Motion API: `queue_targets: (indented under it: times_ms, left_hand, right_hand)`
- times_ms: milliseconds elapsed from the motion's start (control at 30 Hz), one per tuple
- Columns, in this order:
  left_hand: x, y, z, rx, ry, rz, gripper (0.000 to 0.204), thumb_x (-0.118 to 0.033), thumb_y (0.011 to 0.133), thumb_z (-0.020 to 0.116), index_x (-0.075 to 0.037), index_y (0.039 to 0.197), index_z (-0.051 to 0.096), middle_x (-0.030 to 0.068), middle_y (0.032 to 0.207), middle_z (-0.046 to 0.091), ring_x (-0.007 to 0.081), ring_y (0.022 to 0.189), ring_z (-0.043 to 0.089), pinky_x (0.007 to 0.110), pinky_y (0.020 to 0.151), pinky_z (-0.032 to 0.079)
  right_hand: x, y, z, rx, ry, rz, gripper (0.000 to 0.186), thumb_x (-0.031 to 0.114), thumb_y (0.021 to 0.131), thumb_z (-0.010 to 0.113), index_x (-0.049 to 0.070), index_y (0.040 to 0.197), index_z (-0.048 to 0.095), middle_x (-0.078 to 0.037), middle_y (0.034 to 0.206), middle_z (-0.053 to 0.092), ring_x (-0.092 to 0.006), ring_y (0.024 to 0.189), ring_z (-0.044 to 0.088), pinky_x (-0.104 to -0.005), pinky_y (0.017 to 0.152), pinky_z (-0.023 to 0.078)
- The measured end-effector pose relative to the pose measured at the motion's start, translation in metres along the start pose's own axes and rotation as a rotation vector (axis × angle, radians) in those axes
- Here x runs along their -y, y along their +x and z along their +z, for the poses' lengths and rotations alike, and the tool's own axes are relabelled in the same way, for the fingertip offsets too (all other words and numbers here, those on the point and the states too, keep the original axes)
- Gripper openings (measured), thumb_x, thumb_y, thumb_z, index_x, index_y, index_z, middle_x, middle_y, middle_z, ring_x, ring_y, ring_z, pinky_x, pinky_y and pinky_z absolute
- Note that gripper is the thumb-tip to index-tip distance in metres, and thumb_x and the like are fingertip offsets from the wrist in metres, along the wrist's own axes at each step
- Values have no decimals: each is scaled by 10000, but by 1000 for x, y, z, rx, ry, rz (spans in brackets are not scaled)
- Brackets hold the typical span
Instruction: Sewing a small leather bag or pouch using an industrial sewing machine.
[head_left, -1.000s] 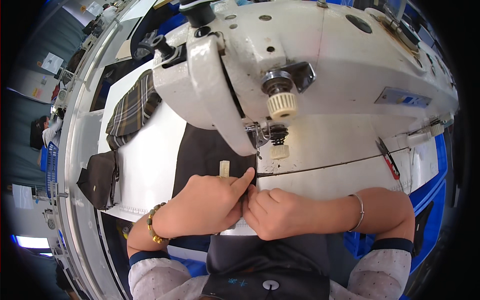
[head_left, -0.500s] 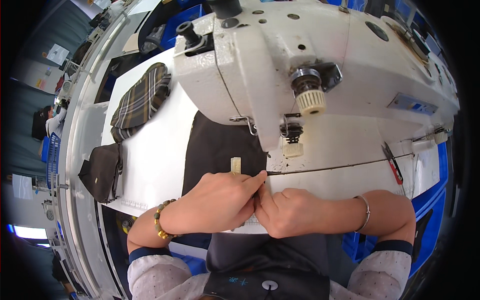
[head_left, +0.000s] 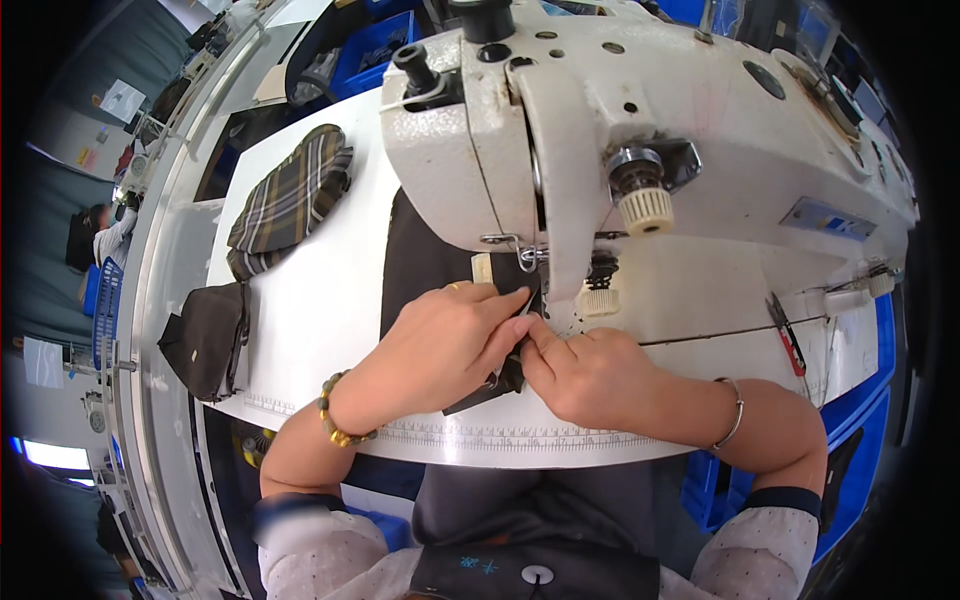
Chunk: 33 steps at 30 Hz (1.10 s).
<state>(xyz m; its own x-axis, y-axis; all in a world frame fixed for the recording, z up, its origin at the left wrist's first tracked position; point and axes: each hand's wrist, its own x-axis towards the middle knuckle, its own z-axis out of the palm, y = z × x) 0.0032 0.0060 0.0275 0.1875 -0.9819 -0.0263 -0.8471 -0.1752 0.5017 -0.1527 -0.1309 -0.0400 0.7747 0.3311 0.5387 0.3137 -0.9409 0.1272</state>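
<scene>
A dark brown piece of fabric point(head_left: 415, 262) lies under the head of a white sewing machine point(head_left: 440, 160), with a small pale tag point(head_left: 482, 268) on it. My left hand point(head_left: 440, 335) is closed on the fabric's right edge, thumb and forefinger together near the needle area. Beside it, my right hand point(head_left: 592, 372) pinches the same edge, fingertips almost touching the left ones. A thin shiny sliver shows at my left fingers; I cannot tell what it is. The bunched near end of the fabric hangs below my hands, partly hidden.
A folded plaid cloth piece point(head_left: 290, 200) and a folded dark fabric piece point(head_left: 205, 342) lie on the white table at left. Red-handled thread snips point(head_left: 787, 335) lie at right. A ruler strip point(head_left: 520, 440) runs along the near edge. A blue bin point(head_left: 715, 490) stands below, right.
Both hands have moved away from me toward the needle, taking the fabric and its tag along. The ruler strip at the near edge shows more now. The view has shifted slightly.
</scene>
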Motion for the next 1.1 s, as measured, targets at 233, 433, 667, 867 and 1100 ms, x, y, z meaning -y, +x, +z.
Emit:
queue_targets:
  times_ms: [233,433,667,867,1100]
  left_hand:
    - [-18,-30,-14,20,188,99,323,-145,777,768,-57,1087,741,50,917,664,248,823,624,356,737,487]
    - [-19,-30,-11,-242,183,135,329,-77,720,743,-101,1047,751,-11,883,632,197,780,608,329,681,471]
    - [-18,-24,21,-104,233,224,365,-37,672,754,-85,1034,763,4,855,622,190,741,599,316,673,490]
    - [-18,-26,21,-63,269,215,335,-35,684,750,-83,1015,768,-3,825,601,185,720,584,307,659,472]
    - [-17,-25,22,-98,245,233,339,-28,681,743,-83,1015,765,-2,825,598,190,717,582,310,663,472]
  right_hand:
    - [1,4,-3,42,108,109,206,141,754,625,-34,848,677,-276,951,725,-167,549,685,-280,448,501]
    - [16,0,-16,118,146,57,235,150,736,617,-46,851,677,-293,946,720,-144,515,652,-270,417,471]
    - [41,-8,-25,55,3,30,286,153,633,612,-52,806,713,-281,858,722,-113,445,539,-229,382,364]
    - [41,-9,-26,37,6,8,310,157,618,606,-59,810,718,-278,838,722,-115,435,522,-225,387,349]
    - [40,-9,-23,21,25,-6,317,160,614,605,-61,810,720,-273,836,723,-113,439,520,-235,385,333]
